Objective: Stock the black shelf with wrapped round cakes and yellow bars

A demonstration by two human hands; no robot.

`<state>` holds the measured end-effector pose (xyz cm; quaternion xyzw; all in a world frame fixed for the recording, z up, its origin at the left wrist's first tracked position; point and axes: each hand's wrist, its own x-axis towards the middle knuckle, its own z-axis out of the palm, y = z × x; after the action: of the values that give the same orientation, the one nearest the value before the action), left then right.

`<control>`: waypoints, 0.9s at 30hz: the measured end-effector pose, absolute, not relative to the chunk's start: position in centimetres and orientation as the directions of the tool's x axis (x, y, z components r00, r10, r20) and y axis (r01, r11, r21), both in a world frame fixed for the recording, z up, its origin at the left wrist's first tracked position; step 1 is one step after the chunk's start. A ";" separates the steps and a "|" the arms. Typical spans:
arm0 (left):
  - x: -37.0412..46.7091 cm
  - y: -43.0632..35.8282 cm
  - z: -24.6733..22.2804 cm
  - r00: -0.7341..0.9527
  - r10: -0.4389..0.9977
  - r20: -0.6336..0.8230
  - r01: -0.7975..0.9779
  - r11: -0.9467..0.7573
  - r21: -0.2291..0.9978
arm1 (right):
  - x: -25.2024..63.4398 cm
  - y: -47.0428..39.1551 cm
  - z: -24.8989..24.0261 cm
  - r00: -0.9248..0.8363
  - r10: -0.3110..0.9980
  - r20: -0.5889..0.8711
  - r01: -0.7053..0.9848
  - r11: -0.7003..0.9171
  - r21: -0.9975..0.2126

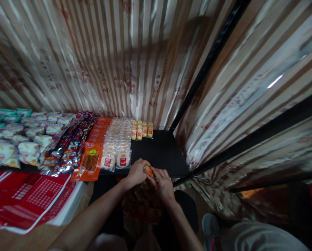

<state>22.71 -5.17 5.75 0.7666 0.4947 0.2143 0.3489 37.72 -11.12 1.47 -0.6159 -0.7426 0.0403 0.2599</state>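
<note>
Both my hands meet in front of the black shelf's near edge. My left hand (138,172) is closed, its fingers at one side of a small yellow snack packet (148,170). From the other side my right hand (163,183) grips the same packet. Below them, partly hidden by my arms, is a dark bag (142,202) that seems to hold more packets. Similar yellow packets (142,130) stand in short rows at the back of the black shelf (158,153). Beside them lie rows of clear-wrapped round crackers (123,158).
Further left on the shelf are orange snack packs (91,157), dark shiny packets (69,153) and white packets (29,151). A red printed package (32,198) lies below at left. Black metal posts (205,76) and striped sheeting (106,59) enclose the shelf. A shoe (210,226) shows at lower right.
</note>
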 end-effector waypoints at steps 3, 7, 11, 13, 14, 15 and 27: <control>23.4 -3.9 6.5 0.408 0.912 -0.042 0.632 -0.249 0.734 | 37.6 -9.9 1.5 -0.098 0.938 0.334 0.910 0.220 -0.350; 24.4 -2.0 7.2 0.406 0.913 -0.047 0.651 -0.253 0.716 | 37.5 -8.3 1.5 -0.026 0.945 0.326 0.921 0.150 -0.361; 25.5 -0.2 6.9 0.397 0.916 -0.057 0.674 -0.249 0.695 | 37.1 -6.3 1.5 0.056 0.951 0.302 0.918 0.070 -0.390; 26.1 0.7 6.7 0.366 0.929 -0.063 0.668 -0.215 0.712 | 37.0 -5.2 1.2 0.117 0.953 0.278 0.898 0.018 -0.439; 26.4 1.1 6.6 0.339 0.938 -0.068 0.658 -0.185 0.730 | 36.9 -4.6 1.1 0.149 0.954 0.261 0.882 -0.009 -0.472; 26.7 1.5 6.5 0.310 0.947 -0.078 0.644 -0.149 0.750 | 36.9 -4.0 0.9 0.178 0.954 0.242 0.863 -0.033 -0.505; 29.0 5.4 4.8 -0.008 0.990 -0.142 0.555 0.122 0.823 | 36.9 3.4 0.2 0.355 0.918 0.176 0.729 -0.154 -0.667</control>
<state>29.01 5.36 4.80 0.5958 0.6483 0.2896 0.3753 36.92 3.43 0.18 -0.7472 -0.5510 0.1368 0.3455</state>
